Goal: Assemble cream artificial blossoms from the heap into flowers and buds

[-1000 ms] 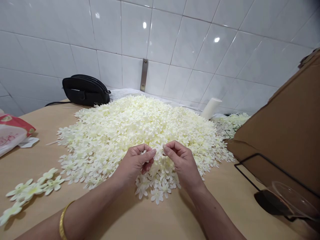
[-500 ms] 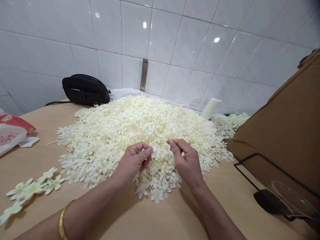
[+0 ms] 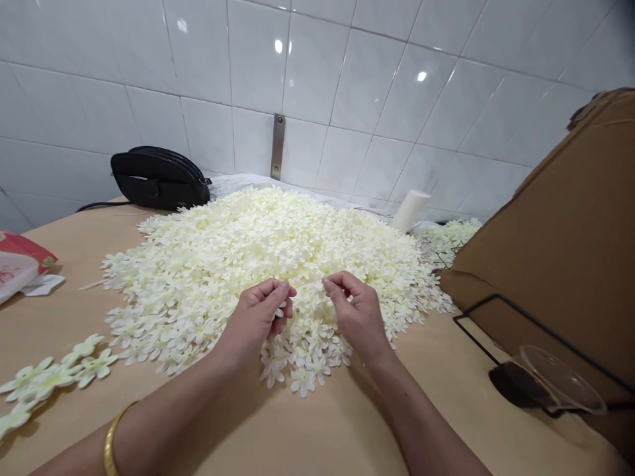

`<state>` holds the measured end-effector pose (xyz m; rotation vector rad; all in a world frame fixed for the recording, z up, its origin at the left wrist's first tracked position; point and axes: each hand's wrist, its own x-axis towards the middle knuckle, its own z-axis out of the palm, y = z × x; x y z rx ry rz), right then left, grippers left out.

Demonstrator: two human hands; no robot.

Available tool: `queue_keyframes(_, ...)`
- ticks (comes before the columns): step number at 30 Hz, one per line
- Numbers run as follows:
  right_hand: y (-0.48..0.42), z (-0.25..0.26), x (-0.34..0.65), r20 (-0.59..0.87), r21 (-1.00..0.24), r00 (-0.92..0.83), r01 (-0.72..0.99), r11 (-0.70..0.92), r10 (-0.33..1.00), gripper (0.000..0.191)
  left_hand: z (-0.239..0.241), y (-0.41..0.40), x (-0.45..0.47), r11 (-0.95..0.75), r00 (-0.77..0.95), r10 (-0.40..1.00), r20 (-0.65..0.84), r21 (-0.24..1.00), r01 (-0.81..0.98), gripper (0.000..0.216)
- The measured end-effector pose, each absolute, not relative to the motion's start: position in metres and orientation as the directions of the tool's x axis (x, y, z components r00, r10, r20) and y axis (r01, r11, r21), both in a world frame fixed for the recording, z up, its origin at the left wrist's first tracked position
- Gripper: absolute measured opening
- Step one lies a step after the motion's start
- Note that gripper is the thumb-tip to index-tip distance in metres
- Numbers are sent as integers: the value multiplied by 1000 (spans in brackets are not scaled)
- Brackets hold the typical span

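Note:
A wide heap of pale cream artificial flowers (image 3: pixel 258 231) covers the middle of the wooden table (image 3: pixel 297 436). Over its near part, my left hand (image 3: pixel 262 307) is closed with thumb and fingertips pressed together; a bit of white petal shows between the curled fingers. Just to the right, my right hand (image 3: pixel 357 311) pinches thumb against forefinger, and whatever lies in that pinch is too small to make out. A narrow gap over the blossoms separates the two hands. Several flowers joined in a strand (image 3: pixel 52 377) lie at the left, apart from the heap.
Behind the heap stand a black bag (image 3: pixel 159 178) and a white cylinder (image 3: pixel 409 211) near the tiled wall. A cardboard box (image 3: pixel 550 218) rises on the right, with a black wire frame (image 3: pixel 546 324) and glasses (image 3: pixel 526 383) before it. A red-and-white plastic package (image 3: pixel 20 264) lies far left.
The whole view has shifted a little, so things sit slightly farther left. Both hands keep their pinched pose over the flowers, with hardly any movement between them.

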<state>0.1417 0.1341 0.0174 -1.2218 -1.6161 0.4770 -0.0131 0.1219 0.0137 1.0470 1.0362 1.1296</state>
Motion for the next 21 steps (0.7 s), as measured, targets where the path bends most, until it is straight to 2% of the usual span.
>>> queue_keyframes(3,137,9,138,549,-693,-59,525,494,834,17,18,118,-13,118,98,990,-99,968,-219,26)
queue_keyframes(7,137,4,135,578,-660,-74,543,519,813,19,28,114,-13,124,25,992,-123,924,-361,16)
queue_keyframes(12,134,8,134,683,-546,-102,587,598,723,20,35,115,-7,161,38,986,-165,844,-511,29)
queue_keyframes(18,134,7,138,729,-582,28,552,597,684,16,30,120,-2,138,95,990,-105,863,-486,26)
queue_keyframes(21,132,7,137,728,-589,30,540,601,685,15,26,125,-8,112,100,992,-73,879,-464,29)
